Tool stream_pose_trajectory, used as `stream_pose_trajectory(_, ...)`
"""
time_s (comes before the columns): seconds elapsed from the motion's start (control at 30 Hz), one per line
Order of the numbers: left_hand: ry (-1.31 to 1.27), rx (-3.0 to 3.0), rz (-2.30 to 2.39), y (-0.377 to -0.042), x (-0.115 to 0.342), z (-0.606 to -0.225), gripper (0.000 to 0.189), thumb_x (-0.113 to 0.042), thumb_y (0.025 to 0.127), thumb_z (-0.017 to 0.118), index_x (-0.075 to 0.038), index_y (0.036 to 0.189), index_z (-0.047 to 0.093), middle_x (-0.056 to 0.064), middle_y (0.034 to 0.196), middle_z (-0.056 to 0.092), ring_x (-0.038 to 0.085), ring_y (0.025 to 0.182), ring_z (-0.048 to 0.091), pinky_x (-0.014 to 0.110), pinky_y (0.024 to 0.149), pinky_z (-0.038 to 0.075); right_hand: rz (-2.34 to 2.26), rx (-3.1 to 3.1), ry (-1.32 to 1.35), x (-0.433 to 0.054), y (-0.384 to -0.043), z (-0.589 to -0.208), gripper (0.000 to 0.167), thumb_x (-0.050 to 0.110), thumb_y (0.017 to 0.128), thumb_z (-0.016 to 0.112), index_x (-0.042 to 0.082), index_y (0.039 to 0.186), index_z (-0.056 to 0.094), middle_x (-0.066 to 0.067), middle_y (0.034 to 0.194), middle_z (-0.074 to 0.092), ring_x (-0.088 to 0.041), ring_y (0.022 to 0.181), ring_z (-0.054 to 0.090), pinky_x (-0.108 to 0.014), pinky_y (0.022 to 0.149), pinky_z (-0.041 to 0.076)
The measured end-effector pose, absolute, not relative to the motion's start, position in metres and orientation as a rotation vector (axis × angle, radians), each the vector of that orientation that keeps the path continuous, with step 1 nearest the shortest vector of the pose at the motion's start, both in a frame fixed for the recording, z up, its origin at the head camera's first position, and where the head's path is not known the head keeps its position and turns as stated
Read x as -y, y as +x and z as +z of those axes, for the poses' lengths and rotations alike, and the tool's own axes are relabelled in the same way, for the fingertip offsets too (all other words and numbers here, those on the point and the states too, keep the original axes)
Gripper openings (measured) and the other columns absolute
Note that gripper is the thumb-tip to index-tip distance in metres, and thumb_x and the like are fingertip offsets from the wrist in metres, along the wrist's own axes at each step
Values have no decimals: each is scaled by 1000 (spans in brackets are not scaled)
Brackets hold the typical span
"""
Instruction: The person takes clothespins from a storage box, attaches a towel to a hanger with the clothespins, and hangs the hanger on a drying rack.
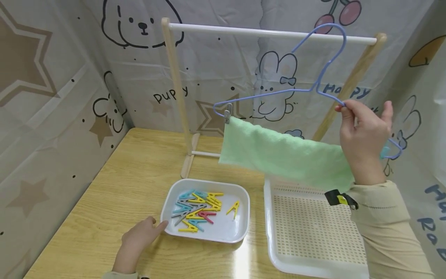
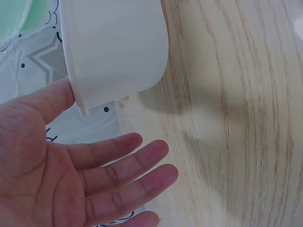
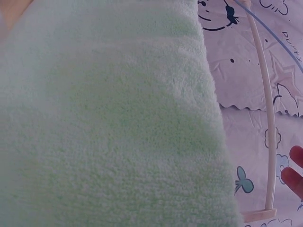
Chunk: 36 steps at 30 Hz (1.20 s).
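My right hand (image 1: pixel 366 133) pinches a blue wire hanger (image 1: pixel 268 94) on its right shoulder, between thumb and fingers. The hanger's hook overlaps the rack's top bar in the head view. A light green towel (image 1: pixel 278 153) hangs from the hanger, held at the left corner by a grey clothespin (image 1: pixel 228 113). Near the right end, a light blue clothespin (image 1: pixel 385 152) shows past my wrist. In the right wrist view the towel (image 3: pixel 123 113) fills most of the frame. My left hand (image 1: pixel 141 234) has its thumb at the rim of a white tray (image 1: pixel 240 232), the other fingers extended (image 2: pixel 128 189).
Several yellow, blue, grey and red clothespins (image 1: pixel 196 209) lie in the white tray. Behind it stands a wooden drying rack (image 1: pixel 177 85) with a white top bar (image 1: pixel 237 30). A white perforated basket (image 1: pixel 270 232) sits at the right on the wooden table (image 1: pixel 104 201). Printed cloth surrounds the table.
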<state>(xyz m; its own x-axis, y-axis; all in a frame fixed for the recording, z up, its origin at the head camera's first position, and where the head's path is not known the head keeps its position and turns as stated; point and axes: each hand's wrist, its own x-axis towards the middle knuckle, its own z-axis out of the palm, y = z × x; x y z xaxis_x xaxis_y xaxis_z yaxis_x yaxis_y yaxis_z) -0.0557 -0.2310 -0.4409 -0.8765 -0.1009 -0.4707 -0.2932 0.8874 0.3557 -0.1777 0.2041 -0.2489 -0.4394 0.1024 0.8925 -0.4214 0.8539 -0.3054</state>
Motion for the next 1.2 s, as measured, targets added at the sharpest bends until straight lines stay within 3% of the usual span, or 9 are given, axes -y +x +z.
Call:
stream_pose_trajectory(0.47,-285,-2636,602,-54,232,-442,84,-63,85,34,13,116,48,31,114,50,48,100,49,57,74,41,599,1989,200,-205,-182,-251,21,13,90,54,-3,85,67,-14,83,67,-39,67,61,-36,106,12)
stream_pose_trajectory(0.57,-285,-2635,606,-53,232,-442,83,-62,86,34,13,116,48,32,114,51,47,100,49,57,74,42,580,2013,205,-206,-184,-251,23,14,91,52,-3,87,67,-16,84,67,-39,67,60,-38,105,18)
stream_pose_trajectory(0.63,-284,-2632,609,-53,232,-442,83,-62,86,34,13,116,48,31,113,51,47,100,50,57,74,42,575,2018,193,-206,-185,-252,24,16,92,51,-3,88,67,-16,85,67,-38,66,60,-35,93,34)
stream_pose_trajectory(0.7,-284,-2627,613,-53,232,-443,84,-63,86,34,13,116,48,31,114,51,47,100,50,57,74,42,559,2017,190,-206,-186,-252,27,18,92,50,-3,89,67,-16,85,67,-37,66,59,-32,71,40)
stream_pose_trajectory(0.8,-286,-2620,618,-54,233,-444,84,-63,86,33,13,117,48,31,114,51,47,100,49,57,74,42,551,2015,174,-206,-188,-252,28,21,93,50,-1,89,67,-13,86,67,-34,65,60,-32,49,25)
stream_pose_trajectory(1.2,-301,-2617,633,-52,233,-443,87,-66,84,32,13,118,47,31,115,50,48,102,48,59,76,40,559,2061,178,-204,-191,-250,25,19,93,50,1,90,67,-11,87,68,-34,66,61,-22,48,19)
